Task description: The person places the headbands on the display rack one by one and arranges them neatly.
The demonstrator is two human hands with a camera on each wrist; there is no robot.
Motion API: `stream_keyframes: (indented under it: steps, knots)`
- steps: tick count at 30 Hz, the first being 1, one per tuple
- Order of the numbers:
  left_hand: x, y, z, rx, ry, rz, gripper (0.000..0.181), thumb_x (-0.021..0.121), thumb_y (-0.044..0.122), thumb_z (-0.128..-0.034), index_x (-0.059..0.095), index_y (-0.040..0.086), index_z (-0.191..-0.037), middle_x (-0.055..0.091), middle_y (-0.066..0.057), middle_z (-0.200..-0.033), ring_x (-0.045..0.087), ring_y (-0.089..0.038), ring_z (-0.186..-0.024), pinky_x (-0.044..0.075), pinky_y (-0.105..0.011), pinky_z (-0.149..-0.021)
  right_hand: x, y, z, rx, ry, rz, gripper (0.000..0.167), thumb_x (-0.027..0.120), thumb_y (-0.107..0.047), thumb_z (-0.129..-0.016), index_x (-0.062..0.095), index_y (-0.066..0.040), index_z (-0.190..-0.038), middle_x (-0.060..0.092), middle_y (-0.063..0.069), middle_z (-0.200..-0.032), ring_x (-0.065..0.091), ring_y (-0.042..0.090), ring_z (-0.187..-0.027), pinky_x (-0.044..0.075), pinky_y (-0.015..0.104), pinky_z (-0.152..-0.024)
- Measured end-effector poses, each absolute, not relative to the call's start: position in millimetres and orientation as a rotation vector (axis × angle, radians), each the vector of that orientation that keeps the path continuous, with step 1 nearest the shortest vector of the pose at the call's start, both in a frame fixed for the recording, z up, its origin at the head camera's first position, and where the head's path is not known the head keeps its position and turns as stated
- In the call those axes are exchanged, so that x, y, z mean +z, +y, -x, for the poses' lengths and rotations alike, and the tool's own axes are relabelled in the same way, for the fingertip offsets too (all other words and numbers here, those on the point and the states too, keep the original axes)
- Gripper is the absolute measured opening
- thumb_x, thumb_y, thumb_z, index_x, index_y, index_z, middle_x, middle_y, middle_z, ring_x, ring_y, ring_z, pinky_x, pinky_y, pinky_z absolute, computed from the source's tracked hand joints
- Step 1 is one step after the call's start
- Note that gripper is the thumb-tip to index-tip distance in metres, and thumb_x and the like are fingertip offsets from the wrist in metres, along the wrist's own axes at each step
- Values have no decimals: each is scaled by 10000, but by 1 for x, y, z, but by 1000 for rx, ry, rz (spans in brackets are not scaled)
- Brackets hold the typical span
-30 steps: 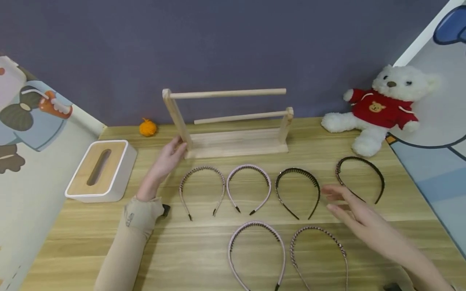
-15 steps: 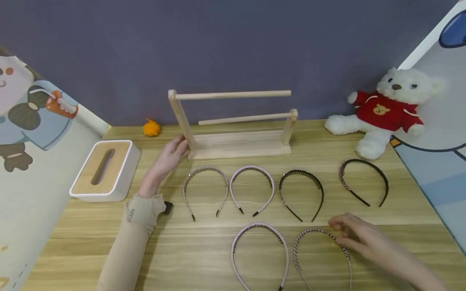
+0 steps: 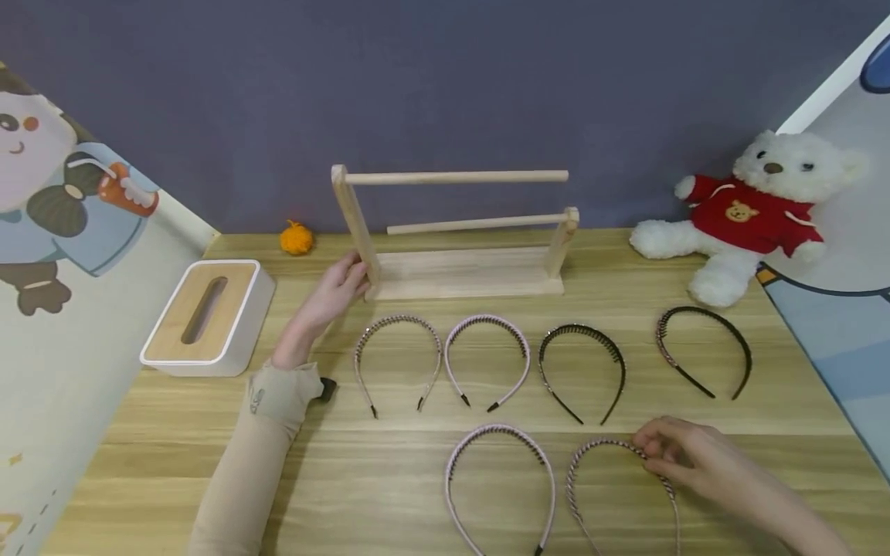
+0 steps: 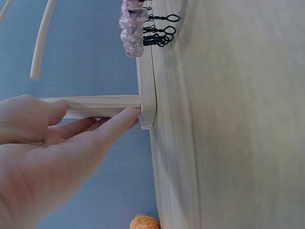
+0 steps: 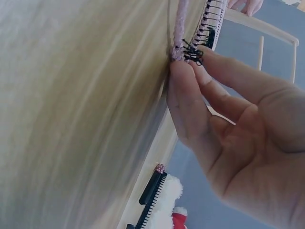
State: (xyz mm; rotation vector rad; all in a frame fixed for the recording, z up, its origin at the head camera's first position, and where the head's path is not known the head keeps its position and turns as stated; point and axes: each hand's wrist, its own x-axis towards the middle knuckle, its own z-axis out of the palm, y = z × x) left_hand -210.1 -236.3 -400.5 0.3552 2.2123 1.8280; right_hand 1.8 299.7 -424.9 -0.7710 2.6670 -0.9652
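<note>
My left hand [image 3: 334,292] holds the left upright of a pale wooden rack [image 3: 459,279], thumb on one side and fingers on the other. In the left wrist view that upright [image 4: 102,101] runs between the thumb and fingers. At the lower right of the head view my right hand [image 3: 702,463] pinches the upper right of a twisted pinkish headband [image 3: 575,483] lying on the table. In the right wrist view its black comb teeth [image 5: 193,53] show at the fingertips. A lilac headband [image 3: 450,483] lies to its left.
Behind these lie a beaded headband [image 3: 361,344], a second lilac one [image 3: 480,319] and two black ones [image 3: 621,367] [image 3: 709,311]. A tissue box [image 3: 208,316] stands left, an orange ball [image 3: 297,239] behind it. A white teddy bear [image 3: 754,212] sits back right.
My right hand has come down and nearer from beside the black headbands to the twisted headband and now pinches it. The left hand stays on the rack. The head view has shifted slightly.
</note>
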Motion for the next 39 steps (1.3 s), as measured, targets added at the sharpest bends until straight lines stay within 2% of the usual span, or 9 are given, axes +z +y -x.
stream_keyframes:
  steps: [9, 15, 18, 24, 29, 34, 39]
  knots:
    - [-398, -234, 210, 1830, 2227, -349, 488, 282, 73, -1184, 225, -145, -1617, 353, -380, -1570, 331, -442, -1531, 295, -462, -1292, -421, 297, -3, -930, 2702, 694, 233, 854, 35, -865, 743, -30, -1059, 671, -150, -911, 585, -62, -774, 571, 218, -583]
    - [-397, -233, 210, 1825, 2254, -353, 483, 281, 71, -1182, 239, -160, -1605, 372, -400, -1542, 350, -462, -1508, 303, -474, -1291, -419, 296, -5, -926, 2755, 768, 275, 858, 79, -826, 764, 15, -1076, 603, -212, -895, 543, -71, -773, 526, 208, -551]
    - [-397, -234, 209, 1816, 2252, -351, 487, 279, 72, -1183, 226, -150, -1613, 365, -394, -1547, 338, -451, -1518, 287, -479, -1297, -419, 296, -8, -919, 2789, 766, 289, 863, 88, -810, 768, -6, -1067, 584, -216, -897, 523, -72, -776, 504, 205, -543]
    - [-397, -236, 209, 1815, 2241, -345, 495, 277, 76, -1183, 203, -138, -1624, 353, -381, -1564, 322, -433, -1535, 266, -466, -1307, -417, 294, -10, -884, 2825, 716, 325, 864, 75, -818, 739, -116, -1050, 648, -132, -957, 549, -74, -814, 556, 218, -592]
    - [-399, -237, 208, 1837, 2229, -349, 490, 273, 72, -1182, 208, -144, -1618, 353, -390, -1551, 331, -445, -1524, 267, -475, -1307, -415, 296, -8, -951, 2720, 684, 287, 819, 62, -886, 713, -100, -1098, 732, -70, -980, 620, -52, -843, 603, 233, -628]
    - [-401, -235, 208, 1852, 2213, -349, 479, 273, 72, -1183, 221, -159, -1599, 351, -397, -1539, 336, -455, -1517, 281, -476, -1302, -411, 298, -7, -1025, 2610, 655, 210, 772, 7, -962, 707, -101, -1130, 743, -137, -962, 670, -21, -859, 613, 235, -629]
    - [-402, -234, 209, 1849, 2201, -350, 485, 268, 90, -1186, 206, -152, -1601, 332, -390, -1556, 318, -447, -1530, 281, -474, -1300, -400, 298, -6, -1132, 2612, 739, 250, 778, 78, -925, 714, -63, -1122, 753, -111, -968, 685, 5, -848, 609, 228, -607]
